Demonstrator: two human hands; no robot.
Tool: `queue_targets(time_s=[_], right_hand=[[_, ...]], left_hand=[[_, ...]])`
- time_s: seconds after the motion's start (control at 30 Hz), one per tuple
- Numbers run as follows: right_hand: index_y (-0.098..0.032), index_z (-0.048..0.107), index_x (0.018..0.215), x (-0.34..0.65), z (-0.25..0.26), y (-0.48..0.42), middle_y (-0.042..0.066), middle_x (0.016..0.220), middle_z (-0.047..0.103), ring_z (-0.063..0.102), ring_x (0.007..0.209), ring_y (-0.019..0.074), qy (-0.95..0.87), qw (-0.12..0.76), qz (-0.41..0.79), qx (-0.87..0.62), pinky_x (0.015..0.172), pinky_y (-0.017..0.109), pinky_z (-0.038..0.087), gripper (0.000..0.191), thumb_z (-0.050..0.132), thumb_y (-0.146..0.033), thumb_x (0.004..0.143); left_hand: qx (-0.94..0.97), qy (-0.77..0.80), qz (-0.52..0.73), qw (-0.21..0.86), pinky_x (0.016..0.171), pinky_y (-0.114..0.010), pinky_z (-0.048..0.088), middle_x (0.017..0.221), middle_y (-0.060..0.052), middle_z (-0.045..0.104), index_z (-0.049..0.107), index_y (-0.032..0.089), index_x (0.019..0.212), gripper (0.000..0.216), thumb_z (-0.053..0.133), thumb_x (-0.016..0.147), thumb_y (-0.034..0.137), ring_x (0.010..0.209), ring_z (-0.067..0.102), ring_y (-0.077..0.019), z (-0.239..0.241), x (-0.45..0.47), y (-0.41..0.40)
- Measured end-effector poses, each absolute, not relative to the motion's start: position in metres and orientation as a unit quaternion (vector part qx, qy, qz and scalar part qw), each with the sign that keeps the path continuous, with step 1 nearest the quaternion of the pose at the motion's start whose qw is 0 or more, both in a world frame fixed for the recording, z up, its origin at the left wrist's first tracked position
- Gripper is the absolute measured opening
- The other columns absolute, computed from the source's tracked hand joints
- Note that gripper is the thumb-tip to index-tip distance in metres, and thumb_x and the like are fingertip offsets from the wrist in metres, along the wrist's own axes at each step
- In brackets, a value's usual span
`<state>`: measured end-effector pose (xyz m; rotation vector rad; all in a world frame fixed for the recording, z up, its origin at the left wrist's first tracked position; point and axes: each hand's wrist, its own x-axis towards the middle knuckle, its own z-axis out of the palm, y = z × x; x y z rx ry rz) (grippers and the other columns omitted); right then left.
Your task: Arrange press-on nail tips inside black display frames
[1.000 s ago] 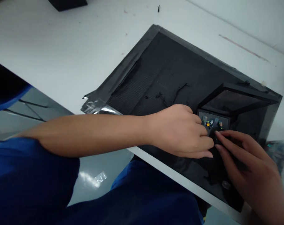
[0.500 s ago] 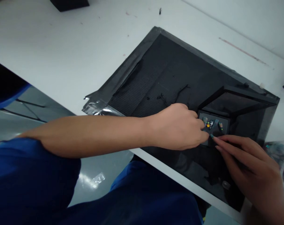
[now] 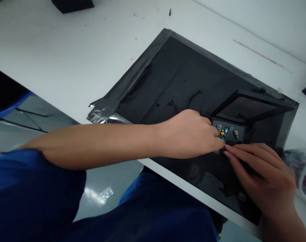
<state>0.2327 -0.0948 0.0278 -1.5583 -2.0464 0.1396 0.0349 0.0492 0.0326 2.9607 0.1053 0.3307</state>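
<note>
My left hand [image 3: 190,136] reaches in from the left with its fingers curled over the near left side of a small black box [image 3: 240,131]. Its fingertips are mostly hidden, so what they hold cannot be made out. From the lower right, my right hand [image 3: 264,171] pinches close against the left fingers. A small teal piece, shaped like a press-on nail, is in that pinch, now largely covered. Inside the box lie several small decorated press-on nails [image 3: 226,131], with teal, yellow and white details. The box's lid [image 3: 253,107] stands raised at the back.
A black, tape-edged mat [image 3: 165,77] lies under the box on a white table [image 3: 67,64]. Dark thread-like scraps [image 3: 193,98] are scattered on it. A clear container [image 3: 300,171] of colourful packets stands at the right. Another black box [image 3: 73,5] sits at the far left.
My right hand has moved slightly left and up, bringing the teal piece against my left fingers, where it is now mostly hidden. The whole view has shifted a little.
</note>
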Motion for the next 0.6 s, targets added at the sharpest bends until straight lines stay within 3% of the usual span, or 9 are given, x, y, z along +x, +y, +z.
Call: queue_targets(time_s=[0.2,0.37,0.6], right_hand=[[-0.022,0.071,0.111,0.233,0.027,-0.096,0.004,0.1,0.072,0.066,0.086,0.0165,-0.766,0.288,0.072,-0.57,0.08,0.035,0.056,0.034,0.071,-0.004,0.082],[-0.021,0.069,0.111,0.235,0.026,-0.098,0.006,0.105,0.071,0.066,0.089,0.0171,-0.767,0.287,0.079,-0.568,0.08,0.036,0.056,0.034,0.07,-0.003,0.082],[-0.024,0.071,0.113,0.239,0.055,-0.118,0.006,0.099,0.072,0.067,0.083,0.0184,-0.76,0.353,0.074,-0.541,0.07,0.036,0.057,0.044,0.073,-0.001,0.075]], left_hand=[[0.991,0.045,0.093,0.086,0.049,-0.03,0.027,0.085,0.001,0.075,0.072,0.022,0.087,0.023,0.051,0.096,0.022,0.072,0.065,-0.0134,0.034,0.034,0.051],[0.992,0.051,0.079,0.078,0.049,-0.029,0.029,0.085,0.002,0.075,0.072,0.024,0.095,0.022,0.05,0.098,0.025,0.073,0.066,-0.013,0.037,0.034,0.052],[0.976,0.032,0.205,0.07,0.053,-0.025,0.037,0.076,0.004,0.075,0.073,0.025,0.097,0.032,0.049,0.101,0.046,0.067,0.068,-0.01,0.038,0.034,0.05]])
